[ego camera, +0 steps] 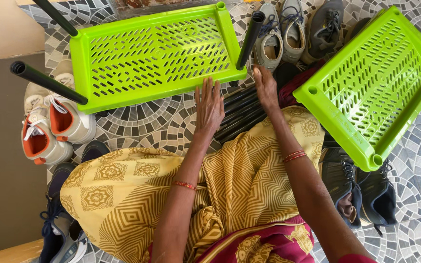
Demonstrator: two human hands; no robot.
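Note:
My left hand (209, 108) is open, fingers spread, resting on a bundle of loose black tubes (242, 113) on the tiled floor. My right hand (265, 87) reaches down onto the same bundle, fingers curled at the tubes; whether it grips one I cannot tell. Just beyond my hands lies a lime-green perforated plastic shelf (154, 56) with black tubes (249, 34) standing in its corner sockets. A second lime-green shelf (373, 85) lies tilted to the right, without tubes. My lap is covered in yellow patterned cloth.
Shoes surround me: white and orange sneakers (49, 126) at left, grey sneakers (288, 29) at the top, dark shoes (361, 190) at right, blue ones (57, 229) at lower left. A grey step rises at the left edge.

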